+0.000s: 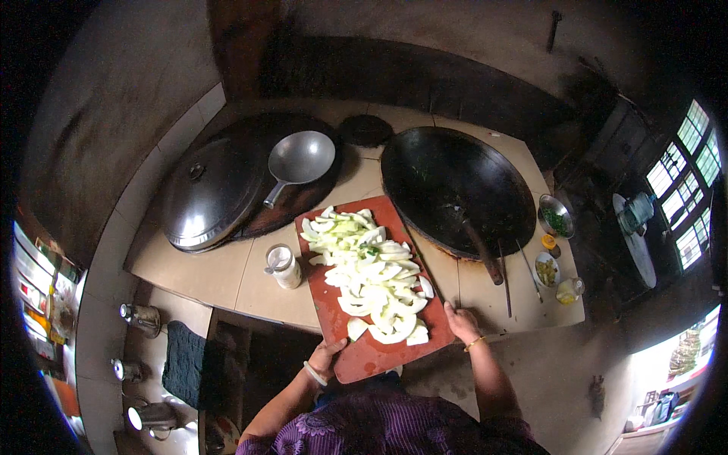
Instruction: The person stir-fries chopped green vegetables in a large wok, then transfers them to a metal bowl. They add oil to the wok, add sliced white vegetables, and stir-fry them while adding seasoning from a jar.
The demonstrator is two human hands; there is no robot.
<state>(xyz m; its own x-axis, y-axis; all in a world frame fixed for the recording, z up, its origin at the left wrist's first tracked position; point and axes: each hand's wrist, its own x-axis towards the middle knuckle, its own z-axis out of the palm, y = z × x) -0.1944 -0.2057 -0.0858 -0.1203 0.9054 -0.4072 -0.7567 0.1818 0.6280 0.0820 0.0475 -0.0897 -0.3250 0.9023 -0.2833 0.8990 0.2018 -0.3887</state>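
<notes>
A red cutting board (364,364) is held between my two hands, its far end over the tiled stove top. Sliced pale green-white vegetable pieces (375,278) cover much of it. My left hand (327,357) grips the near left edge, thumb on top. On the right edge is my right hand (463,324), also with its thumb over the rim. Beyond the board, to the right, a large black wok (449,170) is set into the stove, with a wooden-handled tool (482,250) resting in it. Some green bits lie inside the wok.
A glass jar (283,267) stands left of the board. Behind it are a metal ladle (301,159) and a domed lid (216,193). Chopsticks (506,284), a bowl of chopped greens (556,217), a small dish (547,270) and another jar (569,291) sit right of the wok.
</notes>
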